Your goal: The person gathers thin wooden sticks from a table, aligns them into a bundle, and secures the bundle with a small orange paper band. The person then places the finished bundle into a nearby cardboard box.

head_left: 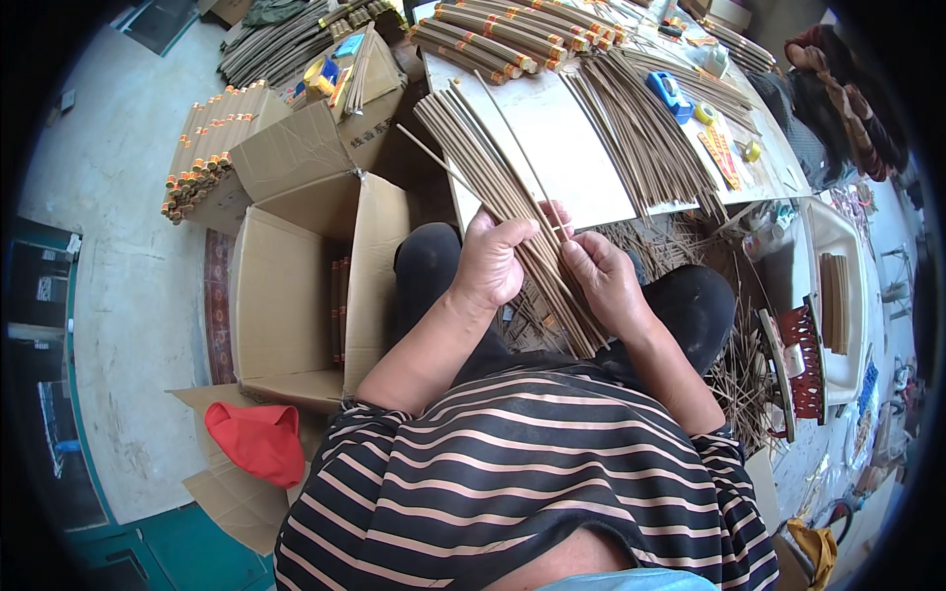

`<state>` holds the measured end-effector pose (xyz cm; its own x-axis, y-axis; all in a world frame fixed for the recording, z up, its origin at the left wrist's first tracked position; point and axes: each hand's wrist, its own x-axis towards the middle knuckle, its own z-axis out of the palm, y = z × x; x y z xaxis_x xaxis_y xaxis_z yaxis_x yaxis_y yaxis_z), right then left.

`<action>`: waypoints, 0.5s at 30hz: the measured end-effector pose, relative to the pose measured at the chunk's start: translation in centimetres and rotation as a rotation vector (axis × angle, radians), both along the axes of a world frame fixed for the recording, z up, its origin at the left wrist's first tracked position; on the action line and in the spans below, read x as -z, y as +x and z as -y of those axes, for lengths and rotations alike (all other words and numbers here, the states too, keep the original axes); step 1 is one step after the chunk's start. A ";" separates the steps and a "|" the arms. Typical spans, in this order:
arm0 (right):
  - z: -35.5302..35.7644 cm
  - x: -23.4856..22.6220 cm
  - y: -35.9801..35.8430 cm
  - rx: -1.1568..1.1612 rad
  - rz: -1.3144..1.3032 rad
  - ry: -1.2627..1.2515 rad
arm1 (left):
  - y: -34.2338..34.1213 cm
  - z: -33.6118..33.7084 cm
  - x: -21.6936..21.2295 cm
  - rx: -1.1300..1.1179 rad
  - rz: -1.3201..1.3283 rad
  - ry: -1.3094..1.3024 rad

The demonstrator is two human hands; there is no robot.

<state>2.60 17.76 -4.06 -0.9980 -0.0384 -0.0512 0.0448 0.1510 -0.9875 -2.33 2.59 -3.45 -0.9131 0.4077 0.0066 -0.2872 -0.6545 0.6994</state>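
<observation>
A loose bundle of long, thin brown incense sticks (475,156) lies slantwise over my lap, its far ends fanned out above the table's near edge. My left hand (491,261) is closed round the bundle at about its middle, thumb on top. To the right of it, my right hand (603,274) pinches at the bundle's right side, where one stick stands slightly apart from the others. The fingertips of my left hand show beyond the bundle, close to the right hand's pinch. The sticks' near ends reach down between my knees.
The white table (591,187) bears loose sticks (641,138), banded bundles (512,34) and a blue tape dispenser (670,97). An open cardboard box (296,295) stands left, near stacked bundles (212,143) and a red cloth (254,441). Another person (847,94) sits at far right.
</observation>
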 end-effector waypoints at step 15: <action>-0.4 -0.3 0.2 -0.039 0.117 -0.199 | 0.4 -0.5 -0.5 0.031 0.096 0.055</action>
